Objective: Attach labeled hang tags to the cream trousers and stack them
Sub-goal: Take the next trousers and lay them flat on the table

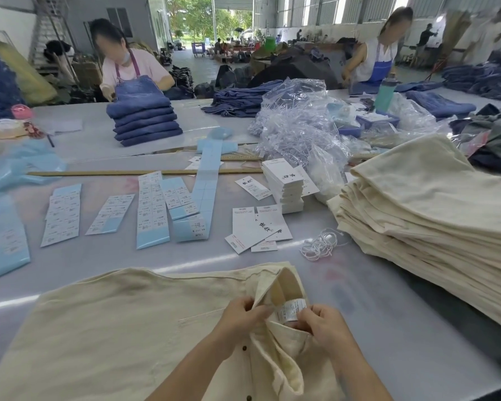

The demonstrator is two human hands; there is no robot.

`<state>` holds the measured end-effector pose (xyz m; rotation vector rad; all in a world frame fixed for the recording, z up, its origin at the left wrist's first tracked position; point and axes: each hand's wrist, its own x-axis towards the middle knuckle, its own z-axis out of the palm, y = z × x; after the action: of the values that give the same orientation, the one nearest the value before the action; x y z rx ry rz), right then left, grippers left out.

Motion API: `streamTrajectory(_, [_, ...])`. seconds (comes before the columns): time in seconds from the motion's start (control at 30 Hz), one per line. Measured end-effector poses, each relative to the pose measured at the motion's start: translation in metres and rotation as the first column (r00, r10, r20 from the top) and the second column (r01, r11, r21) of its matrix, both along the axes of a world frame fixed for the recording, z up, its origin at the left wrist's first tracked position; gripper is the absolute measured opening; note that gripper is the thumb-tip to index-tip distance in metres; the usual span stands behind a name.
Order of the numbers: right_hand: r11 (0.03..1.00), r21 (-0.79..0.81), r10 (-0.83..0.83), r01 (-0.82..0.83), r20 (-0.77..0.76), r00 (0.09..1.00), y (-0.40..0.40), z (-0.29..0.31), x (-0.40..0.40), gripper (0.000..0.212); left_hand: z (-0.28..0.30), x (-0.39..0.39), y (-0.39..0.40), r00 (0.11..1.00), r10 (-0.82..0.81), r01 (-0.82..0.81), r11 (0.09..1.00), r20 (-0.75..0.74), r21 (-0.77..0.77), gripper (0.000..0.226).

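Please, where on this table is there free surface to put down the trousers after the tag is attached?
Bare table lies between the trousers in hand and the cream stack, below the white string bundle. Another strip runs between those trousers and the label sheets. Farther back it is crowded with hang tags and plastic bags.

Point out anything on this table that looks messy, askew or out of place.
Loose hang tags lie fanned and overlapping at odd angles, unlike the squared tag stack behind them. A white string bundle sits tangled beside the cream trouser pile. Sticker sheets lie skewed. Nothing looks damaged.
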<state>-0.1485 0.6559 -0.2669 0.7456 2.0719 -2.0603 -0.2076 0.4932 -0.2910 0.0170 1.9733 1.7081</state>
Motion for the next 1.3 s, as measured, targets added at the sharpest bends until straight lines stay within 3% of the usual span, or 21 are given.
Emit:
streamTrajectory(0.1, [0.93,0.361,0.081,-0.068,-0.022,0.996,0.001,0.0,-0.007,0.037,0.004,-0.001,-0.001,0.998,-0.042,0.041,0.999,0.039,0.035,0.044])
streamTrajectory(0.2, [0.88,0.462,0.119,-0.114,0.019,0.993,-0.001,0.006,-0.009,0.045,0.005,0.003,-0.001,0.993,-0.063,0.058,0.997,0.1,0.051,0.052])
streamTrajectory(0.3, [0.814,0.538,0.206,-0.22,0.088,0.975,-0.007,0.009,-0.012,0.063,0.001,0.012,-0.006,0.98,-0.199,0.197,0.979,-0.031,-0.041,0.028])
streamTrajectory(0.37, [0.681,0.659,0.287,-0.319,0.161,0.944,-0.013,0.004,-0.014,0.073,-0.006,0.016,-0.009,0.95,-0.248,0.226,0.966,-0.188,-0.129,0.022])
streamTrajectory(0.4, [0.621,0.706,0.303,-0.34,0.184,0.935,-0.016,0.003,-0.015,0.076,-0.009,0.016,-0.013,0.937,-0.232,0.191,0.966,-0.261,-0.172,0.025])
streamTrajectory(0.53, [0.563,0.779,0.257,-0.277,0.154,0.954,-0.026,-0.006,-0.022,0.073,-0.013,0.007,-0.058,0.837,-0.159,-0.096,0.899,-0.523,-0.426,0.036])
streamTrajectory(0.63, [0.365,0.878,0.237,-0.309,0.234,0.943,-0.036,-0.013,-0.029,0.07,-0.023,-0.002,-0.124,0.699,-0.133,-0.45,0.682,-0.703,-0.576,0.047])
streamTrajectory(0.7, [0.28,0.9,0.194,-0.335,0.289,0.938,-0.037,-0.012,-0.032,0.064,-0.029,-0.004,-0.167,0.782,-0.111,-0.502,0.472,-0.613,-0.725,0.057])
streamTrajectory(0.77, [0.169,0.916,0.131,-0.363,0.344,0.93,-0.045,-0.005,-0.041,0.055,-0.04,0.001,-0.216,0.891,-0.048,-0.411,0.333,-0.451,-0.848,0.058])
streamTrajectory(0.87, [0.005,0.942,0.037,-0.335,0.334,0.942,-0.066,0.011,-0.057,0.041,-0.045,0.012,-0.259,0.928,-0.068,-0.332,0.289,-0.366,-0.898,0.057])
streamTrajectory(0.93, [-0.037,0.95,0.123,-0.31,0.312,0.942,-0.086,0.017,-0.067,0.036,-0.046,0.016,-0.265,0.937,-0.105,-0.292,0.288,-0.333,-0.912,0.057])
streamTrajectory(1.03, [0.002,0.92,0.404,-0.393,0.358,0.842,-0.127,0.016,-0.085,0.042,-0.049,0.016,-0.265,0.936,-0.109,-0.293,0.292,-0.336,-0.91,0.058])
streamTrajectory(1.1, [0.015,0.888,0.504,-0.46,0.391,0.77,-0.158,0.016,-0.095,0.048,-0.049,0.013,-0.268,0.932,-0.12,-0.296,0.297,-0.343,-0.908,0.058])
streamTrajectory(1.3, [-0.061,0.818,0.569,-0.572,0.5,0.653,-0.216,0.013,-0.123,0.051,-0.04,0.011,-0.282,0.9,-0.272,-0.276,0.25,-0.341,-0.928,0.08])
